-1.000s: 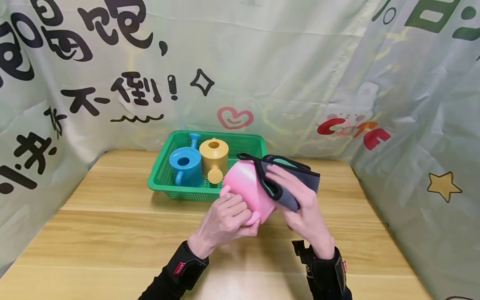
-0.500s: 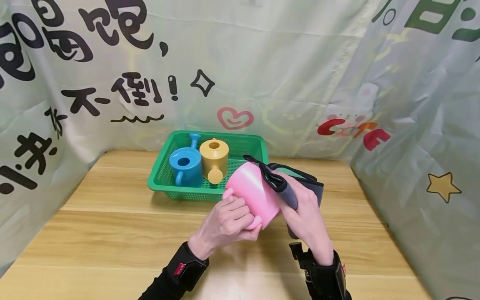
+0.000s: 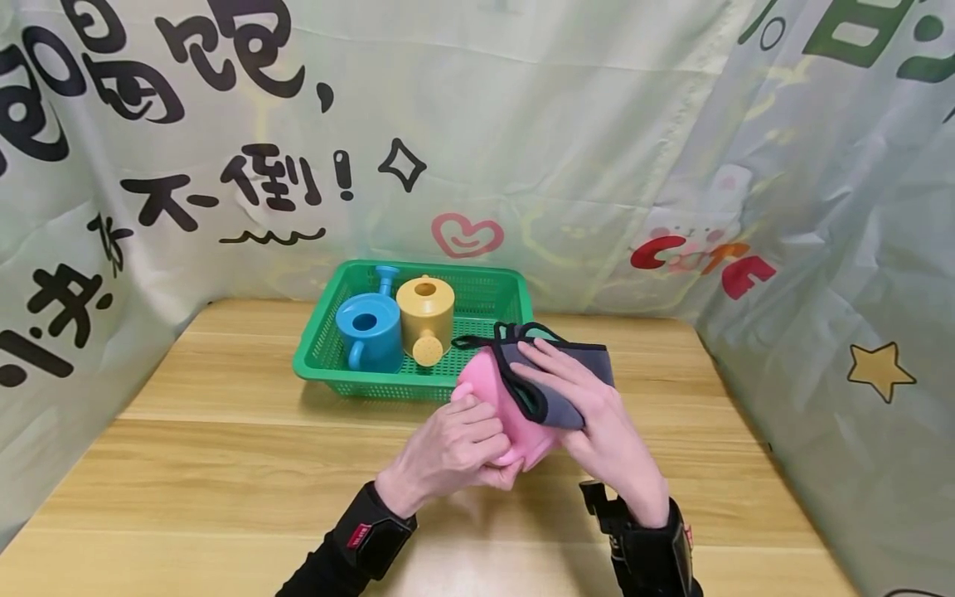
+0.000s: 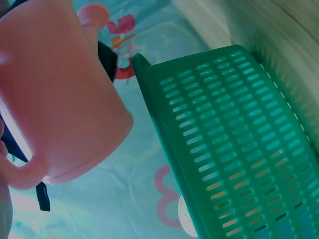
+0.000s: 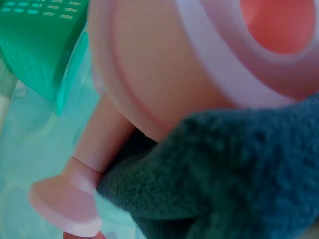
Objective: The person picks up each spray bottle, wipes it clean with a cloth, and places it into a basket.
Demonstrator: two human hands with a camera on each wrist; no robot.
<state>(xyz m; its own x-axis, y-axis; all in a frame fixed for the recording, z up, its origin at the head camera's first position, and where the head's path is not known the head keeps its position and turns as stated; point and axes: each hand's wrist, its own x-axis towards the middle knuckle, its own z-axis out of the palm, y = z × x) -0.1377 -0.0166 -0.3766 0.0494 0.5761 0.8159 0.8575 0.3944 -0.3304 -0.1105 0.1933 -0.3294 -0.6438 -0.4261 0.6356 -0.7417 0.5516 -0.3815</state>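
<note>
Cloth (image 3: 561, 383) now slid back up over the pink watering can (image 3: 501, 414) — right hand (image 3: 597, 419) pressing flat-fingered, left hand (image 3: 455, 444) clenched on the handle — wiping mid-stroke.

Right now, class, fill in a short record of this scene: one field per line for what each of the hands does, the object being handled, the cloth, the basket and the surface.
left hand: grips the pink watering can by its handle
right hand: presses the grey cloth against the can
pink watering can: tilted, held above the table
grey cloth: black-edged, draped over the can's side
green basket: holds a blue watering can and a yellow watering can
wooden table: basket stands at its far side
</note>
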